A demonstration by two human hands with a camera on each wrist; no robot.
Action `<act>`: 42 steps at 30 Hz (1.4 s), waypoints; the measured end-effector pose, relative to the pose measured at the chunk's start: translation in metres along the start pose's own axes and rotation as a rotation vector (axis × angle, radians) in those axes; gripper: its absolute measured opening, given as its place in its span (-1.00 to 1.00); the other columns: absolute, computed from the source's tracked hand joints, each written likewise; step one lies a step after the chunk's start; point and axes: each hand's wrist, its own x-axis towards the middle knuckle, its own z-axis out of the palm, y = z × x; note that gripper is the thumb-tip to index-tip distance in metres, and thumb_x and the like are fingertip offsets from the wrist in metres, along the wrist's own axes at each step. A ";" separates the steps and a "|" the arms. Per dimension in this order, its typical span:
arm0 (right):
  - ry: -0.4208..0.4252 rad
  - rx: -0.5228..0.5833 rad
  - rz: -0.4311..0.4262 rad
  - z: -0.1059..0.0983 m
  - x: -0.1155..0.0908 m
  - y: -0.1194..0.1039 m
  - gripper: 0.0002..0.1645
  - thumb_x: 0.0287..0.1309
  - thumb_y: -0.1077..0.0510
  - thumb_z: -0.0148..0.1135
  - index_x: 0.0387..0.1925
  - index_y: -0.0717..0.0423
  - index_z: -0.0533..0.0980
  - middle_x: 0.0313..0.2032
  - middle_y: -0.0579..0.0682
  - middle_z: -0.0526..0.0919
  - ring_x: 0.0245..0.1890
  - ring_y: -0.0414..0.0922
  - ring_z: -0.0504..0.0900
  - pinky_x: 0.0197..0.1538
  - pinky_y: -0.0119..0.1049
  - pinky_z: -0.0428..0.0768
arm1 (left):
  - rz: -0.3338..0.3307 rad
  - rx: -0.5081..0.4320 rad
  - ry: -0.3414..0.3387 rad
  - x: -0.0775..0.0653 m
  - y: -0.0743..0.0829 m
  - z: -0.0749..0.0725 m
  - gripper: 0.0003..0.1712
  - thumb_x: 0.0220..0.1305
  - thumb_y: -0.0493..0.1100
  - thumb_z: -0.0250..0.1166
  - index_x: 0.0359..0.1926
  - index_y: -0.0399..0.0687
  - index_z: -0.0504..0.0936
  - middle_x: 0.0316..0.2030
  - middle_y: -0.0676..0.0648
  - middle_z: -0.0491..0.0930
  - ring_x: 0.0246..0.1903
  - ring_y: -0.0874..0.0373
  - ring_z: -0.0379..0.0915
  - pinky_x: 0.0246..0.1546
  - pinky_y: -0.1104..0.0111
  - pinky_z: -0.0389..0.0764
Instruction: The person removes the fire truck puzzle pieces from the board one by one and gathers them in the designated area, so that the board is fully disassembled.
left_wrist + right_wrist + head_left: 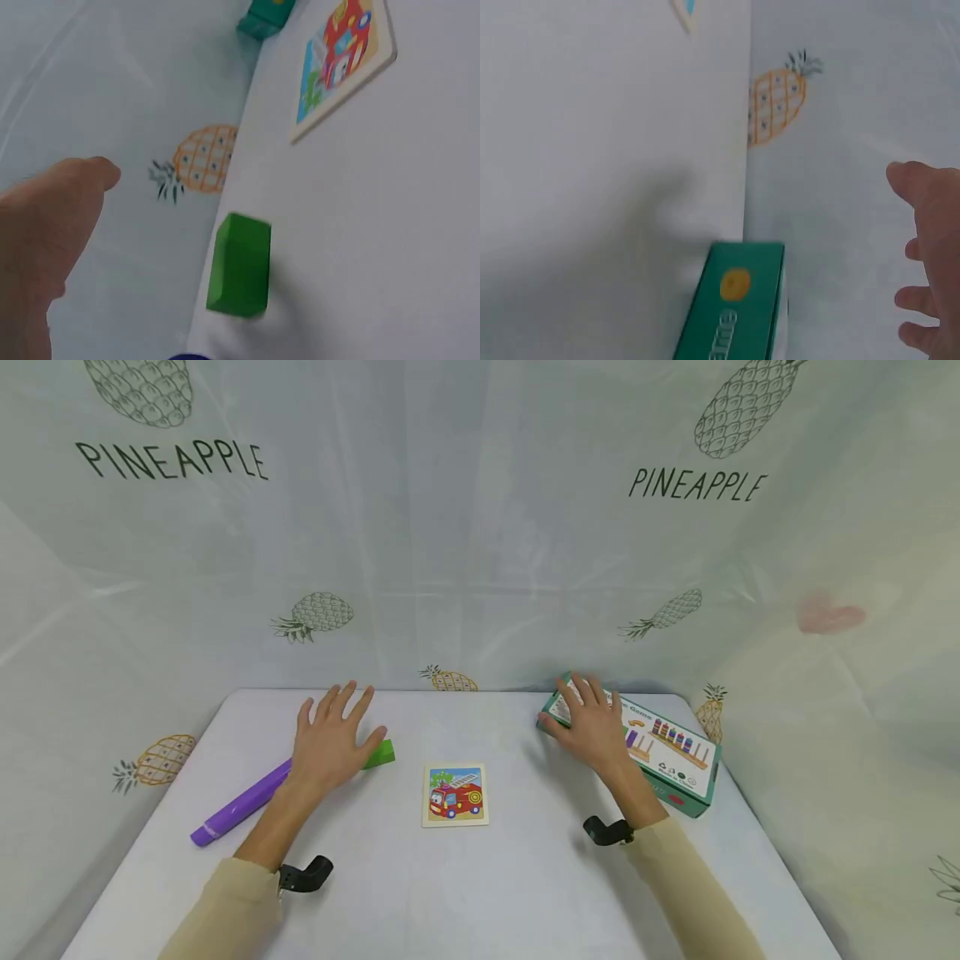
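Fingers spread, my left hand (327, 752) hovers above the table, over a gap between a purple tube (243, 806) and a green block (381, 754). It covers part of both in the head view. The left wrist view has the green block (240, 266) apart from the thumb. My right hand (596, 732), its fingers extended, is over the far left end of a green and white game box (686, 752). In the right wrist view the fingers stand apart from the box's green end (739, 300). Neither hand grips anything.
A small square wooden picture puzzle (455, 795) with a red fire truck lies flat between the hands. The white table (450, 893) ends at the back against a hanging curtain (450, 527) printed with pineapples.
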 end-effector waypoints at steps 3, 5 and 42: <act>-0.023 0.147 -0.011 0.003 -0.005 -0.017 -0.20 0.29 -0.32 0.20 0.41 -0.03 0.37 0.35 0.13 0.41 0.34 0.20 0.35 0.25 0.32 0.34 | 0.044 -0.049 0.036 -0.006 0.013 0.001 -0.20 0.36 0.28 0.15 0.51 0.11 0.29 0.48 -0.18 0.20 0.42 -0.21 0.11 0.31 -0.25 0.11; -0.060 0.255 0.002 0.007 -0.009 -0.029 -0.27 0.29 -0.27 0.24 0.37 -0.03 0.42 0.23 0.10 0.50 0.22 0.14 0.47 0.15 0.18 0.49 | 0.075 -0.089 0.035 -0.011 0.023 0.004 -0.24 0.33 0.25 0.21 0.46 0.10 0.37 0.43 -0.17 0.28 0.35 -0.21 0.22 0.24 -0.22 0.24; -0.461 0.440 0.064 0.072 -0.034 -0.105 -0.55 0.10 0.04 0.48 0.00 0.14 0.62 -0.25 -0.02 0.54 -0.31 -0.13 0.44 -0.22 -0.22 0.45 | 0.166 -0.193 -0.122 -0.030 0.102 0.088 -0.49 0.18 0.30 0.38 0.03 0.17 0.70 0.04 0.04 0.54 0.01 -0.01 0.38 -0.06 0.01 0.45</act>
